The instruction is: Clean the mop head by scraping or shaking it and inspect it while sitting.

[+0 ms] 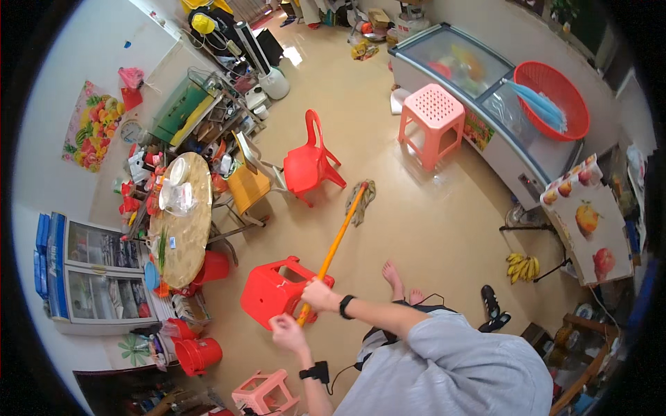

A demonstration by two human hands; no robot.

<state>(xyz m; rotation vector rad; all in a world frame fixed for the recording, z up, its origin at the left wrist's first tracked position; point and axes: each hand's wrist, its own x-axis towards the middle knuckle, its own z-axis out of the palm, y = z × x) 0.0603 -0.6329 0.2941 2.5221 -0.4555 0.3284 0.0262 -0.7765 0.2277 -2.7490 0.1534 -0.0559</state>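
A string mop (360, 204) with an orange handle lies slanting across the view, its grey strands on the tiled floor. My right hand (318, 295) is closed around the handle's lower part in the picture. Near the handle's end is my left hand (287, 333), its fingers curled; whether it touches the handle is hard to tell. Behind the handle stands a red plastic stool (268, 291). A red plastic child's chair (304, 169) is left of the mop head.
Pink stools stand by the chest freezer (499, 156) (433, 112) and at bottom left (263, 390). A round table (200, 229), a folding chair (248, 188) and red buckets (197, 355) line the left. Bananas (522, 268) and black slippers (491, 311) are at right.
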